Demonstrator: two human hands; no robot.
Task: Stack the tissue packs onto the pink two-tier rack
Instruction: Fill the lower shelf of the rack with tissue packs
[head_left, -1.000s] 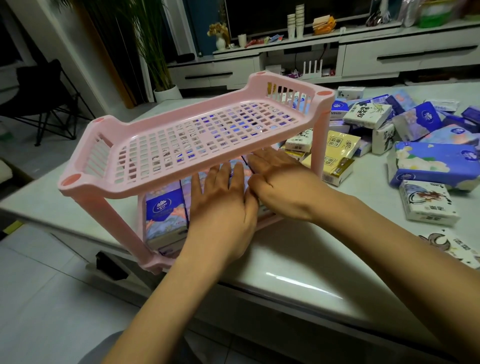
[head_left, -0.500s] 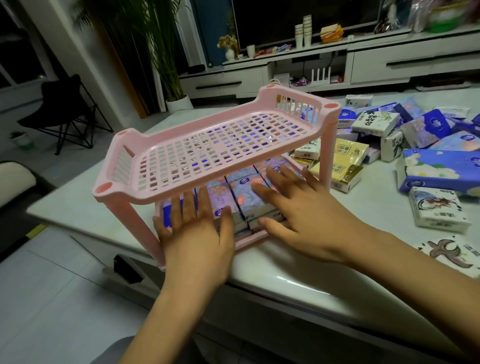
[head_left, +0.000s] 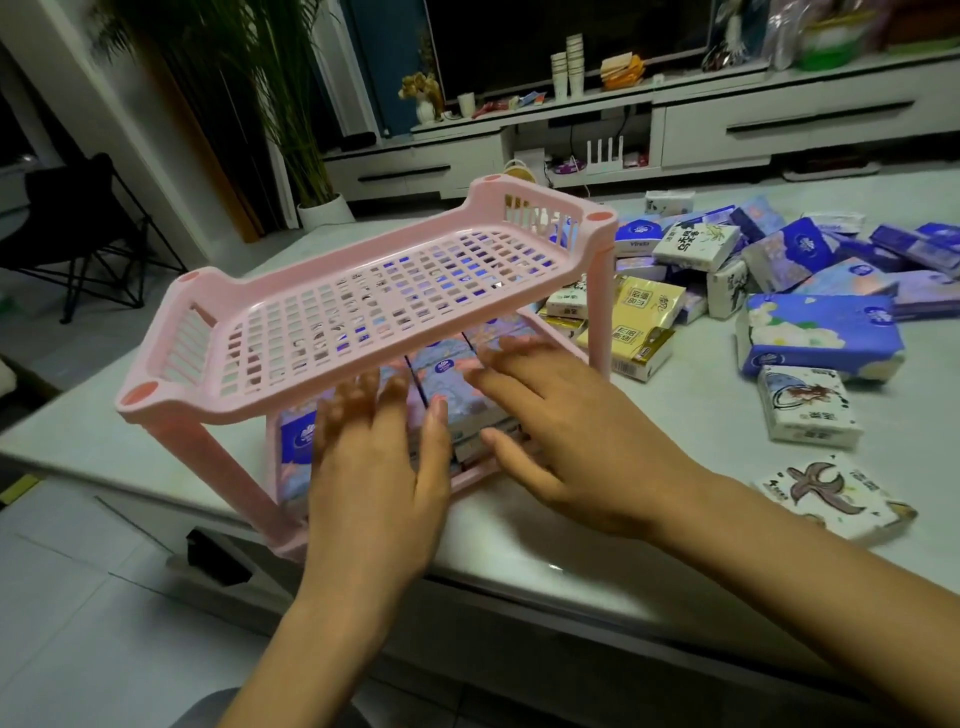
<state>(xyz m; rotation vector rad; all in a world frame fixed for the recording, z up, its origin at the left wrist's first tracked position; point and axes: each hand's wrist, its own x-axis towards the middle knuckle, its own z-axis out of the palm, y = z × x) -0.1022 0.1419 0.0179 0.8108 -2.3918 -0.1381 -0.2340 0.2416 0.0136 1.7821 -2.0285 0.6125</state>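
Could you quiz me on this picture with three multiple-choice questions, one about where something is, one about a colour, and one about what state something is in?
1. Where are the loose tissue packs piled?
A. On the floor
B. On the table, to the right of the rack
C. On the rack's top tier

2. What colour is the rack?
A. Pink
B. Green
C. Black

3. What state is the top tier in?
A. Full of packs
B. Holding one pack
C. Empty

Answers:
1. B, the packs lie scattered on the tabletop to the right of the rack.
2. A, its frame and legs are pink.
3. C, nothing sits on its grid; the left hand and right hand are at the packs on the bottom tier.
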